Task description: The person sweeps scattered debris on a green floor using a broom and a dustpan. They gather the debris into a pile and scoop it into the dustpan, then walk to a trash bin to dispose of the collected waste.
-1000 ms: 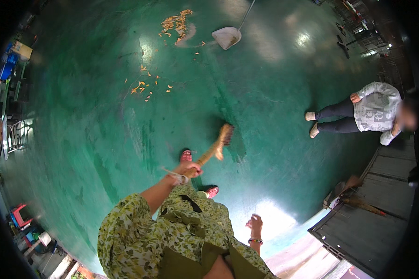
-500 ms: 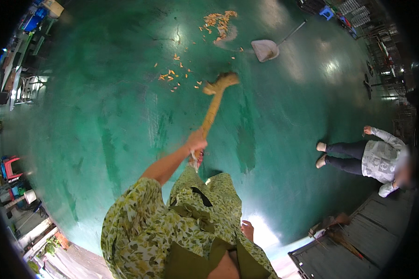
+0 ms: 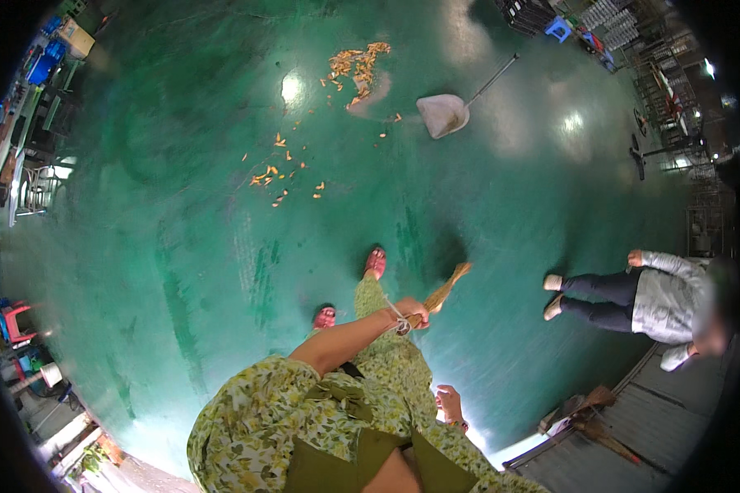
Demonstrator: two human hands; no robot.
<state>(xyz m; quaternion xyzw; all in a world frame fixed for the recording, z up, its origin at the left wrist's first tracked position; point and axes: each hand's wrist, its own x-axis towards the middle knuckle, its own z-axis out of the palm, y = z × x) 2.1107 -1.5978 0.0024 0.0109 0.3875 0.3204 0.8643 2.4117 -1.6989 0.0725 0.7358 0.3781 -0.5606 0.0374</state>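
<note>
My left hand is closed around the handle of a straw broom. The broom reaches off to the right of my feet, its straw end low over the green floor; whether it touches is hard to tell. A pale cord hangs at my left wrist. Down by my right side, my right hand has loosely bent fingers and nothing visible in it. Farther ahead lies a pile of yellow-orange scraps, with smaller bits strewn nearer and to the left. A long-handled whitish dustpan rests right of the pile.
A person in a grey patterned top stands at the right. Behind them are racks and a dark panelled surface with brooms nearby. A red stool stands left, a blue stool far right. Tables line the far left.
My left hand has swung the broom from in front of me around to the right, away from the scraps. My red shoes have come into view. The scraps and dustpan show lower and farther left.
</note>
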